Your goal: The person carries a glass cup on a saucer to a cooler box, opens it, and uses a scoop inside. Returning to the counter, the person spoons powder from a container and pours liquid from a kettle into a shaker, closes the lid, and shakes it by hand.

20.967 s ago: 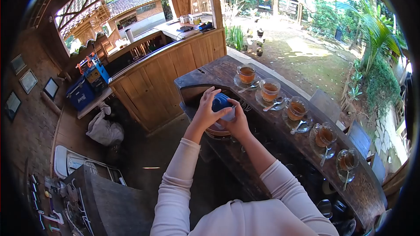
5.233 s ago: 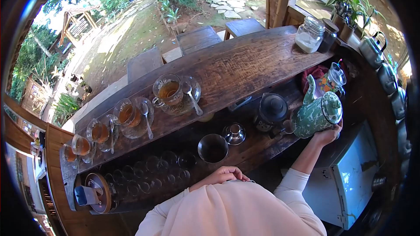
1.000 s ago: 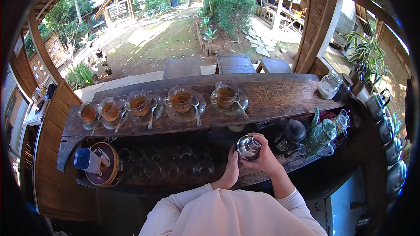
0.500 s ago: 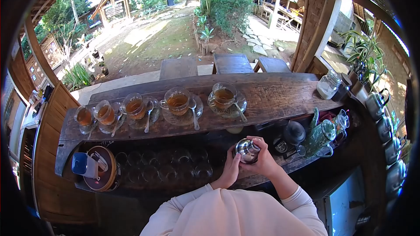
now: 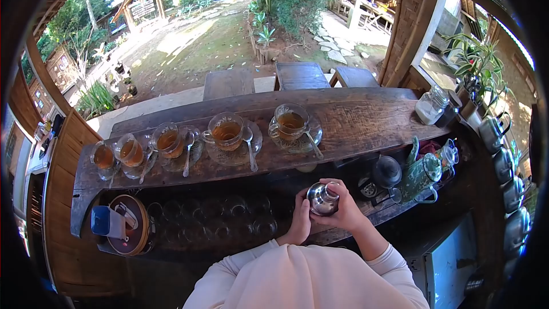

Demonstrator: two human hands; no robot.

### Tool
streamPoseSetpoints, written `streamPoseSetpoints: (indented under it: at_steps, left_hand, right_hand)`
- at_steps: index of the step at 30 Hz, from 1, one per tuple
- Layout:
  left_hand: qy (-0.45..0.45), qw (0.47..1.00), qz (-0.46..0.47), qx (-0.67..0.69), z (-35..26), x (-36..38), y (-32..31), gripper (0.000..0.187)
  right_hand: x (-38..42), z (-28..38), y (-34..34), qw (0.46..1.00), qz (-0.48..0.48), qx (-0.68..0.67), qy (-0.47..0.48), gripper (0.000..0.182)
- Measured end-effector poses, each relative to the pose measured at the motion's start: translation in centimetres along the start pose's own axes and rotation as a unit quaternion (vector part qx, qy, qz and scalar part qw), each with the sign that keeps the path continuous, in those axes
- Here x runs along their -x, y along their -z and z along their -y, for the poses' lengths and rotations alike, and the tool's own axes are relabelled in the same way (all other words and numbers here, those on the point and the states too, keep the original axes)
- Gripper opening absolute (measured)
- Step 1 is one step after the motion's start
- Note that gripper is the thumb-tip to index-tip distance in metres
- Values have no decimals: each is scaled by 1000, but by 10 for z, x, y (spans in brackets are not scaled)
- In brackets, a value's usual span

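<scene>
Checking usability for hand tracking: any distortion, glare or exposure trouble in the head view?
Head view: strong fisheye, the counter bows and corners vignette black; sunlit garden partly blown out, lower shelf in deep shade; glare on the steel pot, both hands sharp.

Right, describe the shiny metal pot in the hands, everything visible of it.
The metal pot is small, rounded and mirror-bright, apparently steel, with a glass lid and knob on top. It is held roughly upright above the dark lower counter, below the row of tea glasses. The right hand wraps its far side and the left hand presses its near side. Its contents are hidden.
</scene>
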State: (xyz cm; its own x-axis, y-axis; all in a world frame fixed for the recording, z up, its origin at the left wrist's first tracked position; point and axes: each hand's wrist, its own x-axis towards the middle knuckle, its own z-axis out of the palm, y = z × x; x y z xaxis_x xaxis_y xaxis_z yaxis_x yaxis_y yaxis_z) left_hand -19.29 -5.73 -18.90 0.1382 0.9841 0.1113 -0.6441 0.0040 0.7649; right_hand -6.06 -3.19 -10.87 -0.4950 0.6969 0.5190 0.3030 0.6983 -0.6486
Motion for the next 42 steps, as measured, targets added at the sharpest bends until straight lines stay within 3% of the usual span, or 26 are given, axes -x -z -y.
streamPoseSetpoints:
  at_steps: [3, 10, 15, 20, 27, 29, 32, 37, 40, 42]
  left_hand:
    - [0, 998, -30, -54, 7, -1, 3, 39]
    - [-18, 1000, -4, -18, -1, 1, -2, 45]
    - [6, 999, 10, 41, -10, 2, -8, 47]
    - [-33, 999, 16, -22, -2, 4, -5, 47]
    - [-49, 997, 22, -60, 3, 2, 3, 49]
    - [-17, 998, 23, -49, 1, 2, 3, 49]
    - [23, 997, 6, -75, -7, 6, -1, 49]
    - [40, 996, 6, -78, -9, 13, -1, 50]
    - [115, 984, 111, -82, -13, 14, 14, 50]
    - [97, 965, 215, -118, -26, 16, 27, 50]
  right_hand:
    - [2, -10, -5, 999, -20, -14, 27, 93]
    - [8, -28, -23, 989, -109, -42, 86, 92]
    - [8, -27, -24, 988, -124, -25, 92, 90]
    - [8, -32, -21, 983, -131, -34, 120, 88]
    - [10, -29, -19, 987, -103, -58, 110, 91]
    - [11, -26, -13, 988, -90, -64, 107, 93]
    - [11, -19, 0, 996, 4, -68, 65, 102]
    - [15, -20, 6, 994, 25, -82, 73, 105]
    - [23, -10, 13, 996, 36, -72, 49, 105]
    - [24, 7, 25, 993, 30, -91, 72, 106]
